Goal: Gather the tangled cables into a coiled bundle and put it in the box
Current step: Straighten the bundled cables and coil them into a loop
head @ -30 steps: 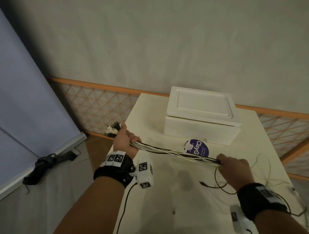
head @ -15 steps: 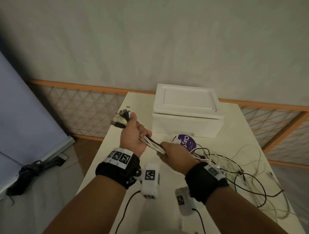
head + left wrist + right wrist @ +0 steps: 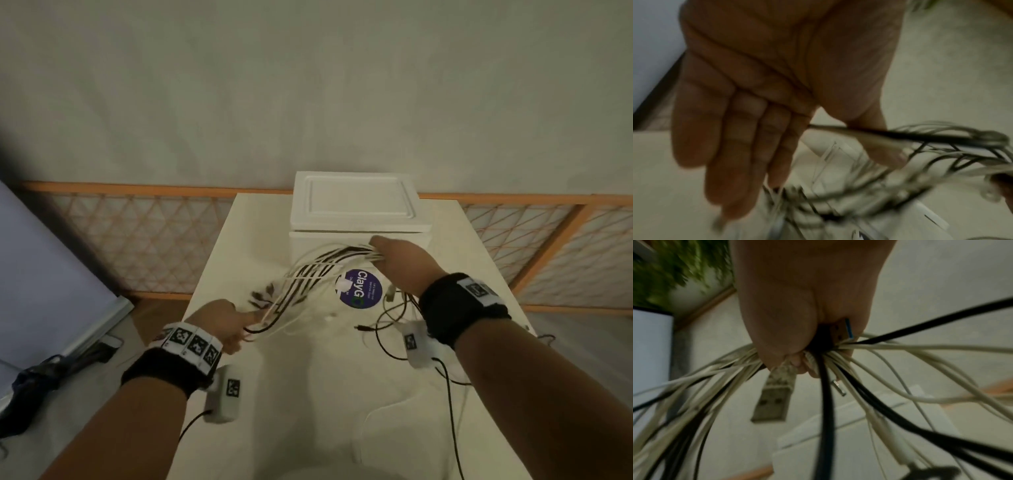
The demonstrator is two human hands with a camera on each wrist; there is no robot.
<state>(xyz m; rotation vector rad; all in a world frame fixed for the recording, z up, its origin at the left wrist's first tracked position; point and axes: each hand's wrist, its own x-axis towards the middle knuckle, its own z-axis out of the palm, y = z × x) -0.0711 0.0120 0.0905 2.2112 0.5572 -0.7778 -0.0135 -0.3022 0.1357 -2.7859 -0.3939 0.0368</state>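
A bunch of white and black cables (image 3: 308, 274) arcs over the cream table (image 3: 239, 240) between my two hands. My left hand (image 3: 229, 322) is at the table's left side and pinches one end of the bunch between thumb and forefinger, while the other fingers (image 3: 731, 146) lie straight. My right hand (image 3: 394, 263) is a fist around the cables (image 3: 824, 402), just in front of the white foam box (image 3: 356, 205), whose lid is on. A USB plug (image 3: 774, 402) hangs below that fist. Loose cable tails (image 3: 390, 329) trail on the table under my right wrist.
A round purple label (image 3: 363, 289) lies on the table in front of the box. An orange lattice rail (image 3: 137, 240) runs behind the table. Left of the table the floor drops away, with a dark bundle (image 3: 44, 373) beside a pale panel (image 3: 41, 291).
My right hand has moved from beside the left hand forward and right to the box front, drawing the cables into an arc. My left hand has dropped lower and nearer.
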